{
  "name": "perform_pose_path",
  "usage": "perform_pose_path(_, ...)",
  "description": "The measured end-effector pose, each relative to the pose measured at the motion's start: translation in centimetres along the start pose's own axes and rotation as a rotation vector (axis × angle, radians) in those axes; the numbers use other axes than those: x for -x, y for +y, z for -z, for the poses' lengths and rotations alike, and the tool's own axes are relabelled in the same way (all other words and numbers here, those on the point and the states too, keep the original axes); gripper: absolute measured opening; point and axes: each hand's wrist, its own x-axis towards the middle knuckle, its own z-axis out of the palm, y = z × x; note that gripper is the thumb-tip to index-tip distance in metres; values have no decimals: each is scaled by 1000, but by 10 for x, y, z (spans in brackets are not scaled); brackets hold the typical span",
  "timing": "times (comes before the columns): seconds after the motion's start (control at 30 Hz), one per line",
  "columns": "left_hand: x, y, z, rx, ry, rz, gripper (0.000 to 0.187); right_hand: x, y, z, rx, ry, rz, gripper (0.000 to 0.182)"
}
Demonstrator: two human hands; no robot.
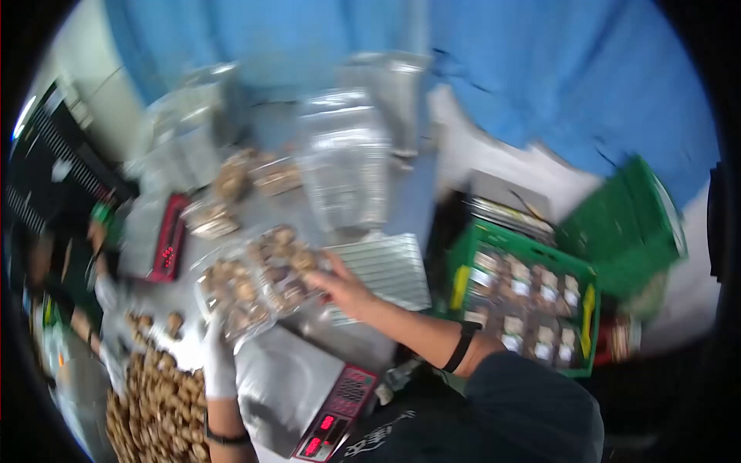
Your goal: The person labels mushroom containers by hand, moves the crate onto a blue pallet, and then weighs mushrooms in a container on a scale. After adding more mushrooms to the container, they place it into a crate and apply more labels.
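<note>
Two clear plastic packs of brown mushrooms are side by side between my hands, above the near scale [270, 378]. My left hand [220, 355], in a white glove, grips the near edge of the left mushroom pack [235, 287]. My right hand [343, 289] is bare and closed on the right edge of the right mushroom pack [282, 262]. Motion blur hides whether the packs are joined. The near scale has a metal plate and a lit red display. Loose brown mushrooms [158, 401] form a large heap left of my left forearm.
A second red scale [166, 239] stands at the left, near a co-worker's gloved hand [116, 363]. Stacked clear plastic trays [343, 162] stand at the back. A ribbed tray [386, 270] lies right of my right hand. A green crate [532, 251] holds several labelled packs.
</note>
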Motion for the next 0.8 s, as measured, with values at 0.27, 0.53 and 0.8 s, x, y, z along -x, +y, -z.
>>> perform_pose_path(0.27, 92, -46, -163, -490, -453, -455, 42, 184, -90, 122, -282, 195, 190, 60)
perform_pose_path(0.53, 159, -81, -337, 183, -691, 325, 57, 296, -107, 219, -559, 609, 295, 48)
perform_pose_path(0.8, 192, -117, -383, -109, -731, 104, 54, 366, -64, 260, -886, 657, 205, 37)
